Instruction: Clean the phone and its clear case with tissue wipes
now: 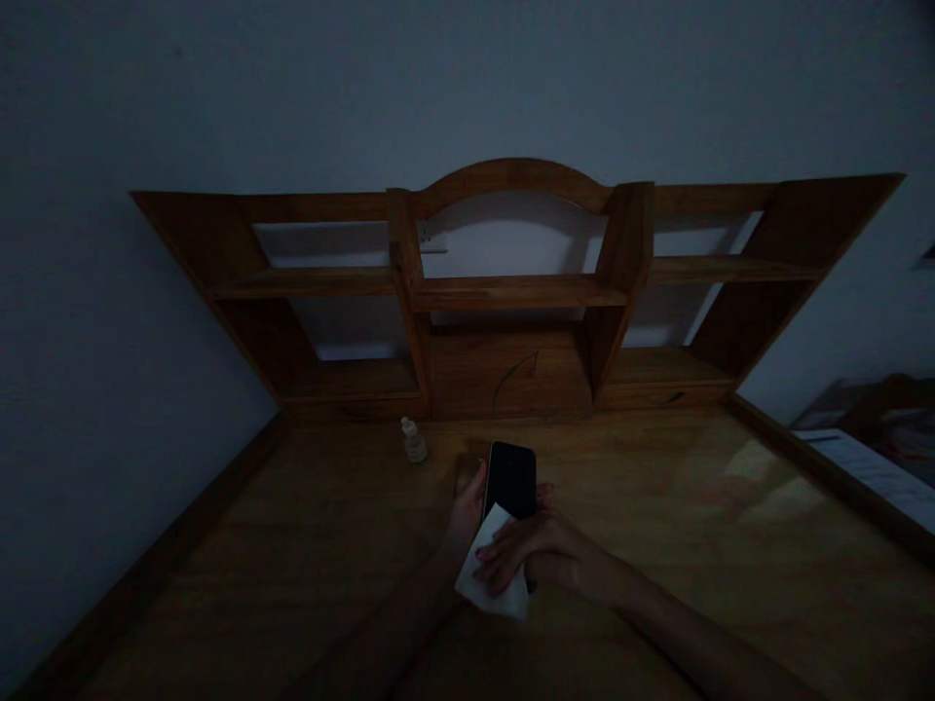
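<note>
A dark smartphone [511,477] is held above the desk, its black face toward me. My left hand [467,506] grips it from the left side and beneath, with fingertips showing past the phone's right edge. Over the lower part of the phone lies a white wipe or tissue [504,604]. My right hand [526,550] presses that white sheet onto the phone with its fingers bent over it. The sheet hangs past the phone's lower left edge. Dim light hides the finer detail.
A small pale bottle [414,443] stands on the wooden desk [328,545], left of the phone. Behind is a wooden shelf unit [518,292] with a thin cable [511,372] in its middle bay. Papers [869,472] lie beyond the desk's right edge.
</note>
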`<control>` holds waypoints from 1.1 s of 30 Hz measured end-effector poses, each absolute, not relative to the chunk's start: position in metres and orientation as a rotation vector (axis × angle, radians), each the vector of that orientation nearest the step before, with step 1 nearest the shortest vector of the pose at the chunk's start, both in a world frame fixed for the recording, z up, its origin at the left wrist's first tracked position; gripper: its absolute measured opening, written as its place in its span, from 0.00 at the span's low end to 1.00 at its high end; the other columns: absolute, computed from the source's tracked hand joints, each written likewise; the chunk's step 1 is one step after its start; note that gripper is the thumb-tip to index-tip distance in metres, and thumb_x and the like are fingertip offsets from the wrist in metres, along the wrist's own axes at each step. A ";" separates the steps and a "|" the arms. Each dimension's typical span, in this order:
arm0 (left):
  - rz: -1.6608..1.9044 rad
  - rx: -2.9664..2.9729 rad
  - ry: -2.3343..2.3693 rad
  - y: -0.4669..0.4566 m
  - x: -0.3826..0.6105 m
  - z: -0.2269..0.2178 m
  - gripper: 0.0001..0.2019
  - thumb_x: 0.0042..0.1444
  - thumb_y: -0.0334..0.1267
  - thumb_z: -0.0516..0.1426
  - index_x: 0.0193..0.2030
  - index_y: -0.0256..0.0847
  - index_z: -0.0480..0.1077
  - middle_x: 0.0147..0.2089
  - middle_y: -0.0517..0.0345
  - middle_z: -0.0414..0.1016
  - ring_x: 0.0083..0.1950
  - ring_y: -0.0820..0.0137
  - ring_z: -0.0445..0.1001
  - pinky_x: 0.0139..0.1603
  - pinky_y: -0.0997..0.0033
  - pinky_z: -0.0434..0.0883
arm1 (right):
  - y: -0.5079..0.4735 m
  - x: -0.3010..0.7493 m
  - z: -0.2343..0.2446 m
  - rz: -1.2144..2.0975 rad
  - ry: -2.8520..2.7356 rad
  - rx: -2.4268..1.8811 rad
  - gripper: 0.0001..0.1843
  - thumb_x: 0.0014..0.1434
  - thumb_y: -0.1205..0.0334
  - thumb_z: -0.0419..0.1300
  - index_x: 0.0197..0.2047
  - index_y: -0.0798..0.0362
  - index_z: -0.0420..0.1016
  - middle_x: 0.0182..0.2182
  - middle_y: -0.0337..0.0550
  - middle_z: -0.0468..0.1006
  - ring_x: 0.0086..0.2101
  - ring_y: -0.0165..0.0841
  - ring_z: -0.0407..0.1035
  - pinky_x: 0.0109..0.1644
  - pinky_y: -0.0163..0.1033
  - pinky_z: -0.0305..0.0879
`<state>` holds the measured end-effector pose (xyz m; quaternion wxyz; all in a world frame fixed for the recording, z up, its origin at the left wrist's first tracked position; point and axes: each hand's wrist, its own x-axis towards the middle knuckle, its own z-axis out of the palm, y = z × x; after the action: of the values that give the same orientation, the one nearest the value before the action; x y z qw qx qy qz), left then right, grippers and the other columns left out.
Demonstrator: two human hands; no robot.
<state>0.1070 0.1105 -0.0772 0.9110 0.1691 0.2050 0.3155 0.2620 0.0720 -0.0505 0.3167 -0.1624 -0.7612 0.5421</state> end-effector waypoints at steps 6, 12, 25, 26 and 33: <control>0.653 0.328 0.488 0.107 0.108 -0.070 0.36 0.62 0.62 0.45 0.47 0.27 0.75 0.42 0.37 0.81 0.43 0.58 0.80 0.49 0.63 0.73 | 0.071 0.261 -0.052 1.397 -2.017 -0.424 0.22 0.70 0.53 0.49 0.39 0.52 0.83 0.38 0.46 0.85 0.44 0.38 0.78 0.52 0.44 0.72; 0.642 0.326 0.482 0.102 0.107 -0.063 0.28 0.62 0.60 0.49 0.35 0.33 0.76 0.23 0.52 0.75 0.23 0.67 0.74 0.26 0.72 0.67 | 0.074 0.268 -0.061 1.098 -2.186 -0.535 0.26 0.71 0.57 0.44 0.31 0.53 0.79 0.31 0.44 0.82 0.34 0.34 0.78 0.47 0.40 0.71; 0.705 0.219 0.501 0.104 0.107 -0.073 0.24 0.61 0.55 0.54 0.22 0.38 0.65 0.19 0.59 0.67 0.20 0.73 0.66 0.26 0.72 0.63 | 0.084 0.288 -0.052 0.756 -2.140 -0.746 0.22 0.67 0.63 0.45 0.27 0.52 0.75 0.25 0.41 0.77 0.29 0.33 0.72 0.40 0.39 0.66; 0.709 0.222 0.504 0.104 0.107 -0.073 0.24 0.61 0.55 0.54 0.22 0.38 0.65 0.19 0.60 0.67 0.20 0.74 0.66 0.26 0.72 0.63 | 0.085 0.289 -0.051 0.749 -2.117 -0.746 0.22 0.67 0.63 0.45 0.27 0.52 0.75 0.25 0.40 0.77 0.28 0.33 0.72 0.39 0.39 0.66; 0.715 0.297 0.581 0.102 0.106 -0.062 0.23 0.63 0.52 0.52 0.27 0.36 0.71 0.22 0.56 0.71 0.22 0.71 0.70 0.33 0.68 0.69 | 0.090 0.295 -0.053 0.649 -1.973 -0.793 0.19 0.66 0.64 0.48 0.28 0.52 0.75 0.27 0.41 0.77 0.30 0.34 0.71 0.39 0.39 0.64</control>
<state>0.1062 0.1020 -0.0625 0.8852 0.1427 0.2791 0.3438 0.2952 0.0896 -0.0525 0.4432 -0.3198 -0.7955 0.2617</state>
